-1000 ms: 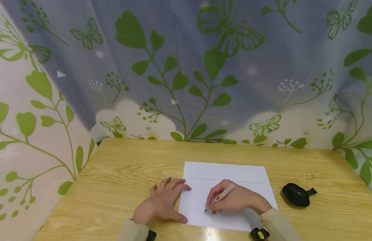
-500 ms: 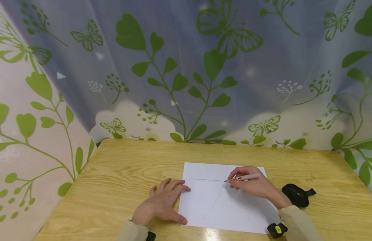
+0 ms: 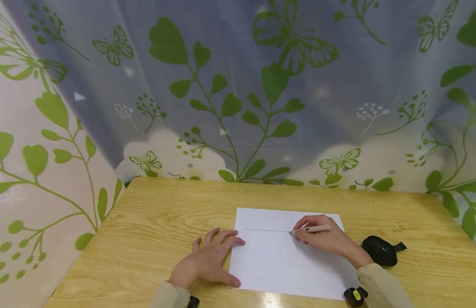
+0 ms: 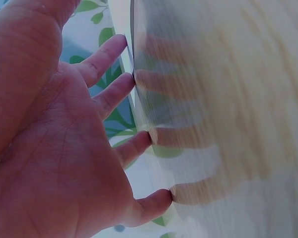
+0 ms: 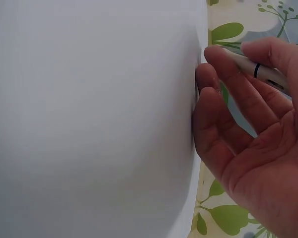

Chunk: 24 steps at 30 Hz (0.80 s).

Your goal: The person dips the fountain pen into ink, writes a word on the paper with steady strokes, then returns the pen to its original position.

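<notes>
In the head view, a white sheet of paper (image 3: 255, 259) lies on the wooden table and bears thin dark lines. One runs across, one comes down from the top edge, and a fainter slanted line (image 3: 277, 256) leads to the lower left. My right hand (image 3: 326, 235) pinches a pale pen (image 3: 318, 229), its tip at or very near the place where the lines meet. A dark band rings the pen's barrel (image 5: 249, 65) in the right wrist view. My left hand (image 3: 209, 259) rests with spread fingers at the sheet's left edge, fingertips touching the paper and table.
A glossy black object (image 3: 379, 250) with a short tab, like a small dish or case, lies right of the paper beside my right forearm. The wooden table (image 3: 157, 214) ends at a curtain (image 3: 238, 107) with green leaves and butterflies.
My right hand has moved with the pen from the paper's lower middle up and right to the crossing lines, then barely shifted. The slanted line is now uncovered. My left hand stays put.
</notes>
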Available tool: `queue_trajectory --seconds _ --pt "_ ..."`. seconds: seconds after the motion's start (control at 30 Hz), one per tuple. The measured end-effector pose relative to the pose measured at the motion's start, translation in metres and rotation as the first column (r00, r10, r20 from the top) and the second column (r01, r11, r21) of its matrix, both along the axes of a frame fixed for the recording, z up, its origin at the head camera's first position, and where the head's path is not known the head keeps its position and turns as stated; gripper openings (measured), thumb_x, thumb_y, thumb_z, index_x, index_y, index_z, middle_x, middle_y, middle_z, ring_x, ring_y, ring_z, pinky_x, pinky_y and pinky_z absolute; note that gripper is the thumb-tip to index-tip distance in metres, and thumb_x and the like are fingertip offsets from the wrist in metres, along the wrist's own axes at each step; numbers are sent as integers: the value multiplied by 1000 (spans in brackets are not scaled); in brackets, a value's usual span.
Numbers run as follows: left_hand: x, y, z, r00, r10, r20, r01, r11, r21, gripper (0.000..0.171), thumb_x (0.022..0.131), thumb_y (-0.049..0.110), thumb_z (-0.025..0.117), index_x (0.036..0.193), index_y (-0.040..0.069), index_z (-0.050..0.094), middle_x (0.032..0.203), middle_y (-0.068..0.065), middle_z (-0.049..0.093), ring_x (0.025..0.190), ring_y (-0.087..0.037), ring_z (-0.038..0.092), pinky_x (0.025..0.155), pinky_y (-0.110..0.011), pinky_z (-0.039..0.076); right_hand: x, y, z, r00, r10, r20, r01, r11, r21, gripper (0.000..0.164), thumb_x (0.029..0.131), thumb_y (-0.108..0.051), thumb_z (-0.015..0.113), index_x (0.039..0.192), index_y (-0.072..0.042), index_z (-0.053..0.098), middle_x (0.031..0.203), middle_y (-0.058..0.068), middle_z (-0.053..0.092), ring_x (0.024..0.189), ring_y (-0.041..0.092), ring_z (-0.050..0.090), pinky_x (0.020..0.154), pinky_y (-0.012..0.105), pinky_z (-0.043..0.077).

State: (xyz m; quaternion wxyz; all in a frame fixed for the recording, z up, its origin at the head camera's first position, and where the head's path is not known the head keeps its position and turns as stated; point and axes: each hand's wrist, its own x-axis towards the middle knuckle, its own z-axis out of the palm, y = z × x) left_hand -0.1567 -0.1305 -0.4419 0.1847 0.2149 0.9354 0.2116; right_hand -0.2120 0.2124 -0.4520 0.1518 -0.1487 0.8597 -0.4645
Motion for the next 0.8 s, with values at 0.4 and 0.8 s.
queue_trajectory --seconds 0.4,0.8 --pt "0 1 1 1000 -2 -10 2 1000 -12 88 70 56 88 143 32 46 164 4 30 152 -45 19 106 -85 17 -3 -4 -1 1000 -22 22 22 999 24 19 96 -25 71 104 -7 73 84 6 74 73 18 68 61 25 50" --pt "0 1 1 1000 6 -1 -6 1000 -9 86 71 56 87 143 33 46 164 5 29 152 -45 19 107 -85 17 -3 -3 -1 998 -40 38 39 999 18 21 96 -27 72 105 -9 73 85 5 74 73 17 67 61 25 49"
